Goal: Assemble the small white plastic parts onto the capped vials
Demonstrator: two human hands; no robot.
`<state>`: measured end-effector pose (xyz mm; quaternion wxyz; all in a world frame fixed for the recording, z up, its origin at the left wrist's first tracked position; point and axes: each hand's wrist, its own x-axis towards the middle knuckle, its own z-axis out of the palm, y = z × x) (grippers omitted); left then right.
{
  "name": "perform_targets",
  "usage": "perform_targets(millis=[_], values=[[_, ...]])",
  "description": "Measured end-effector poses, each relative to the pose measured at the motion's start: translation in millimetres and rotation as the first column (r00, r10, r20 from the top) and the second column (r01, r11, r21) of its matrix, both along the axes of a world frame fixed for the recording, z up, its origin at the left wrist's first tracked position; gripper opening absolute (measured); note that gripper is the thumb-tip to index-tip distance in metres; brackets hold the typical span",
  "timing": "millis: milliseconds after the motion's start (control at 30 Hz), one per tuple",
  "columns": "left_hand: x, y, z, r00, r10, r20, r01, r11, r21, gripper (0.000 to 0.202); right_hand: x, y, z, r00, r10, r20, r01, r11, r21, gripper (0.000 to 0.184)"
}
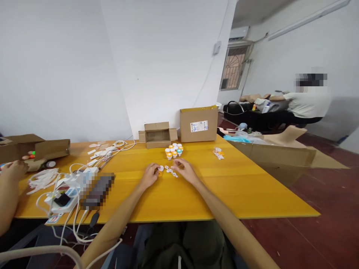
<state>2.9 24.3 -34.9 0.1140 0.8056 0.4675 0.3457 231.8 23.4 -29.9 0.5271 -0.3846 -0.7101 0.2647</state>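
Both my hands rest on the yellow table (241,186) near its middle. My left hand (150,175) is curled, its fingertips pinching a small white round cap (160,168) over an orange piece. My right hand (183,169) is curled too, fingers pressed on small white parts (170,171) scattered between the hands. Just beyond stands a cluster of small orange, white and blue capped pieces (174,150).
Two cardboard boxes (157,134) (198,123) stand at the far edge by the wall. A few loose parts (218,153) lie to the right. White cables, a power strip (63,201) and another person's hand (12,170) are at the left. A seated person (305,102) is far right.
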Motion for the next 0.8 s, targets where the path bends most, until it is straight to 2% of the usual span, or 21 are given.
perform_targets(millis=[133, 267, 433, 600, 800], values=[[-2, 2, -3.1, 1.000, 0.009, -0.011, -0.009, 0.999, 0.036, 0.029, 3, 3, -4.1, 0.999, -0.031, -0.038, 0.027, 0.995, -0.097, 0.034], [-8, 5, -4.9, 0.999, 0.021, -0.025, -0.020, 0.998, 0.065, 0.034, 4, 1, -4.0, 0.998, -0.059, -0.007, 0.058, 0.991, -0.124, 0.033], [-12, 5, -1.1, 0.997, 0.030, -0.076, -0.024, 0.996, 0.084, 0.044, 8, 0, -1.2, 0.976, -0.149, 0.159, 0.157, 0.987, -0.039, 0.025], [-4, -3, 7.2, 0.996, 0.033, -0.083, -0.018, 0.986, 0.168, 0.038, 10, 3, -3.0, 0.920, -0.235, 0.314, 0.225, 0.972, 0.069, 0.025], [13, -14, 10.5, 0.951, -0.125, -0.284, 0.187, 0.961, 0.205, 0.040, 8, 5, 1.8, 0.842, -0.307, 0.444, 0.289, 0.951, 0.110, 0.021]])
